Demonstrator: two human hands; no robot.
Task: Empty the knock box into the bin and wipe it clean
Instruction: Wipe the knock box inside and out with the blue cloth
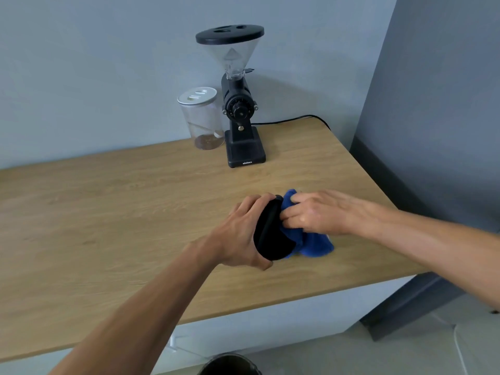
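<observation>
Two bare hands meet over the right part of the wooden tabletop [108, 212]. The left hand [238, 234] grips a black knock box [270, 234], tipped on its side with its opening turned toward the right; its fingers [257, 203] curl over the top edge and the thumb wraps beneath. The right hand [316, 212] presses a blue cloth [316, 246] against the open mouth of the knock box, its fingers [293, 212] bunched into the fabric and clenched on it. Part of the cloth spills out below the hand and rests on the tabletop, and a fold sticks up behind the fingers. The knock box sits near the right front edge of the tabletop, held just above or on the surface; which, I cannot tell.

Farther back stands a black coffee grinder [242, 123] with a clear hopper, its cable [292, 119] trailing right. Just left of it is a clear jar [201, 120] with a white lid. The dark rim of a bin [230, 365] shows at the bottom edge, on the floor below the tabletop.
</observation>
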